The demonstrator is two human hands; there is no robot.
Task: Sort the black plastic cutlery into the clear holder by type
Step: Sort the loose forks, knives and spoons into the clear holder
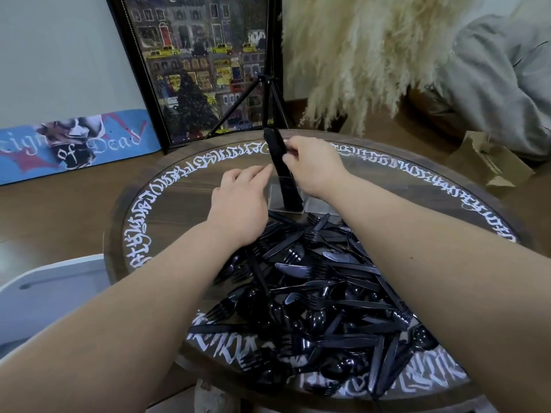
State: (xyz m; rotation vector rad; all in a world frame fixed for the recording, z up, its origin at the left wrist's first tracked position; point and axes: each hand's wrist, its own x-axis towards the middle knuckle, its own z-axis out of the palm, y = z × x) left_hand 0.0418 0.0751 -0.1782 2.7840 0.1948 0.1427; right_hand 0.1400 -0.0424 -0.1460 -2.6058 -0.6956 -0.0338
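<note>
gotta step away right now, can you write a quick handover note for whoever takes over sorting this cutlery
Right hand: pinches a bundle of black cutlery standing in one compartment of the clear holder.
Left hand: open, fingers straight, beside the holder's left wall.
Done: one bundle stands in the holder; its type cannot be told.
Left: the large mixed pile of forks, knives and spoons on the round table, nearer than the holder, remains unsorted.

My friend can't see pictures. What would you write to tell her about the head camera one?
A person's right hand lowers a bundle of black cutlery into a clear holder on a round table, while the left hand rests open beside the holder. A big pile of black forks, knives and spoons lies nearer the camera.
</note>
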